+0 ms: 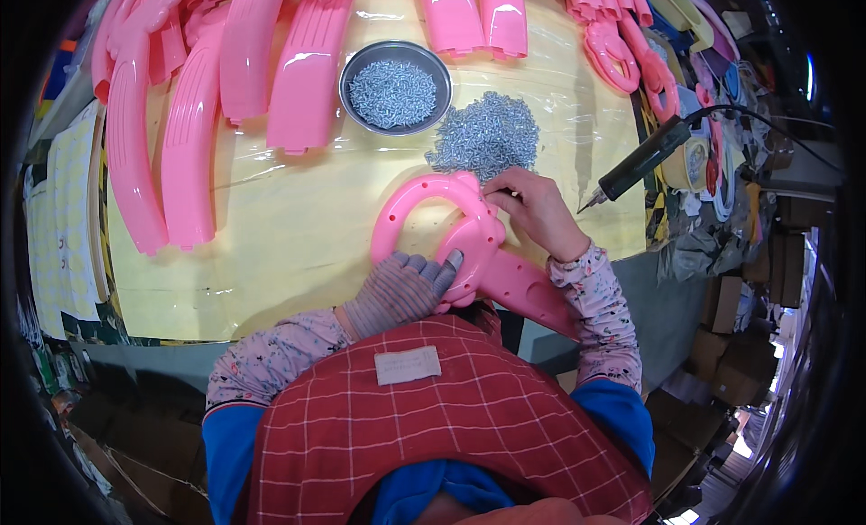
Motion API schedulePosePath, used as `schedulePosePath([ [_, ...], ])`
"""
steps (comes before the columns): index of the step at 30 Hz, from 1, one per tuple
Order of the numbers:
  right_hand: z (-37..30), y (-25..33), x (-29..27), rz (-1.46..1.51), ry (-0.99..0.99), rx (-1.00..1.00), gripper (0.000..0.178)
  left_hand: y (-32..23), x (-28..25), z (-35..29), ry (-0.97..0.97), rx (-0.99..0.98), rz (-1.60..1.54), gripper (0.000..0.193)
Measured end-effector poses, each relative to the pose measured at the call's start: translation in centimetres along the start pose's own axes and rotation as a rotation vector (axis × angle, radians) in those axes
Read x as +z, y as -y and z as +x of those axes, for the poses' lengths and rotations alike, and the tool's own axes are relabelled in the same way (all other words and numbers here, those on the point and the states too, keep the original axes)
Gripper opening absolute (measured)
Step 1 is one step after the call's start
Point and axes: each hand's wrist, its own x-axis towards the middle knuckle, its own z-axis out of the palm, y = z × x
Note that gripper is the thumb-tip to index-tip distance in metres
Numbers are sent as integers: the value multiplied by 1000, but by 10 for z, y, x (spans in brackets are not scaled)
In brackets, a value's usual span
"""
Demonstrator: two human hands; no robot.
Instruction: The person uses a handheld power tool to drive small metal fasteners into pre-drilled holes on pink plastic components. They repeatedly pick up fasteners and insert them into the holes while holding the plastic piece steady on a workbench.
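A pink plastic part (480, 245) with a ring-shaped end and a long tapering arm lies at the near edge of the table. Small holes dot its surface. My left hand (397, 290), in a grey striped glove with bare fingertips, grips the ring's near side. At the part's upper right edge, my bare right hand (541, 214) has thumb and forefinger pinched together; what they hold, if anything, is too small to make out. Just beyond that hand lies a loose pile of small silver screws (487, 133). A round metal bowl (345, 94) beside it holds more screws (392, 94).
To the right, a black power screwdriver (640, 160) hangs on a cable, its tip pointing down-left. Long pink curved pieces (307, 83) lie across the far left, with two more pink pieces (451, 20) behind the bowl. Pink ring-ended parts (613, 60) are heaped at the far right.
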Motion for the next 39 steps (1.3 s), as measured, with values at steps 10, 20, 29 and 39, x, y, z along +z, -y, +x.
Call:
schedulePosePath([
  [10,-48,10,28,77,-246,124,21,-1,2,-1,17,23,32,70],
  [20,-37,-51,-21,-121,-405,446,16,-1,8,-3,-5,-41,28,72],
  [29,-15,-55,-20,-82,-341,258,14,-2,13,-6,6,-60,57,73],
  [39,-11,-65,-25,-188,-226,334,17,-6,-10,9,66,-193,-36,97],
])
